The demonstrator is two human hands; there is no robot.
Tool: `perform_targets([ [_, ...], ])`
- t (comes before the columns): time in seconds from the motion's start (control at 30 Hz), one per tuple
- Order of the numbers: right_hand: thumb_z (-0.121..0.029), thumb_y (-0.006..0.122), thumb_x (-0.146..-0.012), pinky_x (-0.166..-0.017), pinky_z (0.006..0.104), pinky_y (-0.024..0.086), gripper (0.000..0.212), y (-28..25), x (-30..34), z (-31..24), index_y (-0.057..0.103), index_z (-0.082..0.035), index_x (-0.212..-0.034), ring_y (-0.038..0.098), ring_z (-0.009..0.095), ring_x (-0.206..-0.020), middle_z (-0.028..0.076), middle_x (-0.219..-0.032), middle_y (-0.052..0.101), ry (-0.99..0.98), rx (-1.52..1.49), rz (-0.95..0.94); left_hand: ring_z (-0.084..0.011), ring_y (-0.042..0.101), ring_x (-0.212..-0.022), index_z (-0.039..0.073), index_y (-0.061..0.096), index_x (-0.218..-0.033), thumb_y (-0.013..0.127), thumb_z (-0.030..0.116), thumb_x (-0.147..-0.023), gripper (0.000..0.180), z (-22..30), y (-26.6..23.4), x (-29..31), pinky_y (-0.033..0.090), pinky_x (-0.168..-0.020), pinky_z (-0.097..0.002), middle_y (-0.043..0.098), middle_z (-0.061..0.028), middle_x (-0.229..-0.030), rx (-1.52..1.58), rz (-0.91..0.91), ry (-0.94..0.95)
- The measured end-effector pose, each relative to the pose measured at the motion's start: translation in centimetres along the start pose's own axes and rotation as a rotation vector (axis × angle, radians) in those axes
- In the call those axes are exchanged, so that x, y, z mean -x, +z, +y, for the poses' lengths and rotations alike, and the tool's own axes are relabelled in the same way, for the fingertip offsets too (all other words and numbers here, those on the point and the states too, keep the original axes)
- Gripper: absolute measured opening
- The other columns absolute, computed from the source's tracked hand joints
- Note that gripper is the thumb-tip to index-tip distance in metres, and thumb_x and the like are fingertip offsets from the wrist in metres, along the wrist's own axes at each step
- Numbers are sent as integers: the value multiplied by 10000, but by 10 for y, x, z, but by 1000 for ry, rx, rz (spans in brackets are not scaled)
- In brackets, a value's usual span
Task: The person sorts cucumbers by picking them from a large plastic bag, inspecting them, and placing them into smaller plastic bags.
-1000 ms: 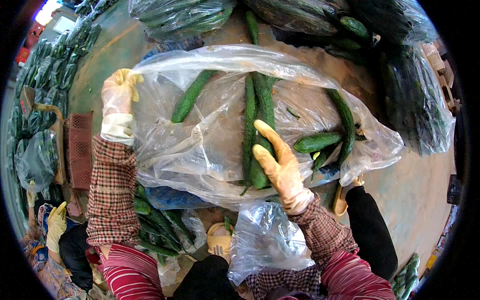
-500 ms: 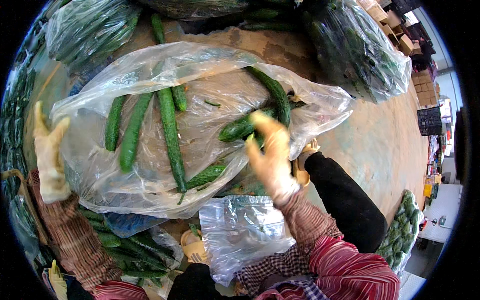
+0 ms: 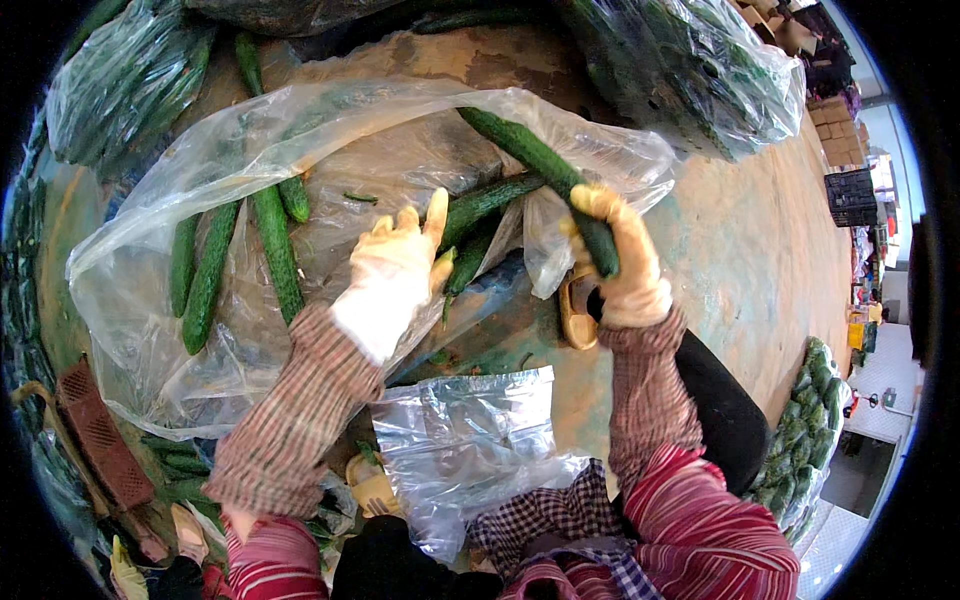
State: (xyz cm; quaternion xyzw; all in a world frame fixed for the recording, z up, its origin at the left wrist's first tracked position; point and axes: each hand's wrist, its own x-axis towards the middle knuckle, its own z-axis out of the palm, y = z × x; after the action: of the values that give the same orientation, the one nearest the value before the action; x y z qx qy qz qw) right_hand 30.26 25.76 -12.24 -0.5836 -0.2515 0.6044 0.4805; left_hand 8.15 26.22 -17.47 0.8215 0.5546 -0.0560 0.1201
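My right hand (image 3: 630,255), in a pale yellow glove, is closed around the lower part of a dark green cucumber (image 3: 530,150), which slants up to the left above a large clear plastic bag (image 3: 110,290). My left hand (image 3: 390,265), gloved too, has its fingers spread and holds nothing. Its fingertips are beside a second cucumber (image 3: 490,205) and another cucumber (image 3: 470,265) below that one. On the bag's left part lie several more, among them a long cucumber (image 3: 275,250) and a paler green one (image 3: 210,285).
A flat clear plastic bag (image 3: 470,420) rests across my lap. Filled bags of cucumbers (image 3: 690,70) stand at the back, with another full bag (image 3: 800,430) at right. A reddish-brown perforated strip (image 3: 100,430) is at lower left, and a black crate (image 3: 850,200) stands far right.
My left hand has come from the far left to the middle, beside the cucumbers. My right hand has moved right and taken hold of a cucumber. The view has shifted slightly.
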Motion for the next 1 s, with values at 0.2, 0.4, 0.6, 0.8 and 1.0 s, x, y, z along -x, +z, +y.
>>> perform_targets([
  [0.2,-349,595,-883,-750,243,448,599,11,9,35,414,-16,-1346,570,113,-860,40,-1018,615,-22,-59,-437,-292,545,-1057,7,367,-1367,612,206,-836,617,-36,-20,69,452,-878,-354,551,-204,-1167,466,117,13],
  [0.4,-464,730,-699,-822,412,474,674,59,32,88,532,-134,-1253,562,361,-933,191,-961,577,-358,1403,-340,-175,585,-929,-76,442,-1288,672,372,-757,732,-75,-10,203,462,-830,-276,600,-131,-1098,1473,135,-593],
  [0.6,-281,521,-940,-557,322,450,289,13,15,112,656,-40,-1022,538,162,-629,48,-782,646,-437,515,186,-139,555,-554,-33,526,-1085,630,561,-771,679,-50,1,237,436,-462,-237,643,-129,-789,1918,225,-636],
  [0.8,-289,477,-951,-413,174,355,421,7,111,61,592,99,-1067,509,106,-492,100,-684,630,-352,-403,42,-122,565,-605,28,498,-1123,582,454,-859,508,-41,23,271,443,-472,-235,642,-126,-840,2071,497,-595],
  [1.0,-261,470,-958,-435,214,398,308,3,134,62,569,15,-1052,534,124,-596,148,-872,646,-237,-751,-229,-96,533,-609,45,473,-1235,493,438,-920,504,-29,35,276,434,-515,-219,626,-83,-839,2013,711,-610],
])
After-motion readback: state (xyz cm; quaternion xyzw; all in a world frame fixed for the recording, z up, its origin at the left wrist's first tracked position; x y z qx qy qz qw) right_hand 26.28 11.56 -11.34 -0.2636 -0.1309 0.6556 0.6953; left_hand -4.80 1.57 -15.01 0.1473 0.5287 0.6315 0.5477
